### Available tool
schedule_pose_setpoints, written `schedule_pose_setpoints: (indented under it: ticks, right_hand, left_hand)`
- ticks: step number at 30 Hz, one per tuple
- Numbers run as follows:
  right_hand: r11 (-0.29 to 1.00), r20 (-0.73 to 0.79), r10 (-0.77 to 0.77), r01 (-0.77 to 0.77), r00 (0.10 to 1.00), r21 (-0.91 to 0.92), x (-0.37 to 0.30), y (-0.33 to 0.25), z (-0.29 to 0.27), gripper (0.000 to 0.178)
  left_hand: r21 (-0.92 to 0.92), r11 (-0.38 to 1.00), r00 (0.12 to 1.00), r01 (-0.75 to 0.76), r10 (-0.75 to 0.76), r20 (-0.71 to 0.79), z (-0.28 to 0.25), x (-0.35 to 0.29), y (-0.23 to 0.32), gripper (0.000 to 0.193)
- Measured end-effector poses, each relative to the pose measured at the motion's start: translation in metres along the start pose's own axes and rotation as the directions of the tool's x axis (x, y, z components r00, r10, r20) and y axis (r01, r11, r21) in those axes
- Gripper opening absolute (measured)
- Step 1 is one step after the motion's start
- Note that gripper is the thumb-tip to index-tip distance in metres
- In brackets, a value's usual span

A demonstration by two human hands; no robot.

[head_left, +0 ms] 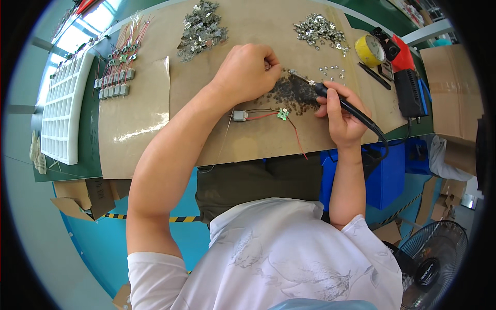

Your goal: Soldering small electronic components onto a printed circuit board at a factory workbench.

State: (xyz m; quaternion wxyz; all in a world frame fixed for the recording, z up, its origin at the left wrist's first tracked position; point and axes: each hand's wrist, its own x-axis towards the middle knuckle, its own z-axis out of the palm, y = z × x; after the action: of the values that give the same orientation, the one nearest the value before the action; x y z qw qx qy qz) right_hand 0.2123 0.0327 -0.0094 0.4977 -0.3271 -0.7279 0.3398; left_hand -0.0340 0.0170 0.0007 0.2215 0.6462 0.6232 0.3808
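Observation:
My right hand [343, 111] grips a black soldering iron [356, 112] like a pen. The iron's metal tip points up and left, over a dark scorched patch on the brown work surface [235, 147]. To the left of the tip, my left hand [250, 72] is closed in a pinch. Whatever lies between its fingers is hidden from view. Below both hands rests a small grey motor [239, 115], joined by red and dark wires to a little green circuit board [282, 114]. A loose red wire [297, 137] trails from the board toward the table's near edge.
Two heaps of small metal parts [202, 31] [319, 30] lie at the back. Several finished-looking motors [114, 85] with wires stand left, beside a white gridded tray [67, 108]. Yellow tape [369, 50], a black pen [374, 76] and a black box [409, 93] sit right.

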Motion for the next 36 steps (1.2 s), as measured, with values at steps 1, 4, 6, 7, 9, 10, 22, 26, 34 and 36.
schedule_pose_setpoints:
  ticks: [1,4,6,7,9,10,22,26,34,36]
  right_hand:
    - [1.000,0.011,0.011,-0.011,1.000,-0.007,0.0000,0.0001,-0.0003,0.016]
    - [0.999,0.012,0.049,-0.049,0.999,-0.003,-0.0008,-0.0018,-0.0003,0.017]
    - [0.997,0.002,0.078,-0.078,0.997,0.010,-0.0009,-0.0012,-0.0003,0.017]
    - [0.998,-0.001,0.061,-0.061,0.998,0.024,-0.0005,0.0006,-0.0006,0.017]
    - [0.998,-0.004,0.044,-0.044,0.999,0.037,-0.0004,0.0011,-0.0003,0.018]
    - [0.998,0.000,0.051,-0.051,0.999,0.026,-0.0002,-0.0003,0.0006,0.017]
    - [0.998,0.012,0.068,-0.068,0.998,0.009,-0.0003,-0.0015,-0.0006,0.017]
    - [0.996,-0.011,0.079,-0.079,0.997,0.042,-0.0005,-0.0025,-0.0004,0.017]
    - [0.997,0.011,0.074,-0.075,0.997,0.021,0.0001,-0.0028,-0.0001,0.016]
    - [0.997,0.007,0.064,-0.064,0.998,0.031,0.0000,-0.0036,-0.0003,0.016]
  left_hand:
    - [0.016,1.000,1.000,-0.001,0.001,-0.004,-0.0002,0.0002,-0.0002,0.018]
    - [0.011,1.000,1.000,0.012,-0.012,-0.004,0.0008,-0.0015,-0.0008,0.018]
    - [0.020,1.000,1.000,0.009,-0.009,-0.002,0.0004,0.0000,0.0013,0.018]
    - [0.028,1.000,1.000,0.005,-0.005,0.000,0.0003,0.0001,0.0021,0.018]
    - [0.029,1.000,1.000,-0.005,0.005,-0.004,0.0012,0.0003,-0.0003,0.018]
    - [0.029,0.999,1.000,-0.017,0.017,-0.009,0.0014,0.0007,-0.0012,0.018]
    - [0.027,0.999,1.000,0.027,-0.028,0.012,0.0009,-0.0025,0.0042,0.016]
    - [0.045,0.999,1.000,0.011,-0.011,0.010,0.0013,-0.0015,0.0058,0.016]
    - [0.060,0.998,1.000,0.010,-0.011,0.018,0.0012,-0.0016,0.0064,0.015]
    - [0.066,0.998,1.000,0.002,-0.003,0.013,0.0013,-0.0015,0.0059,0.015]
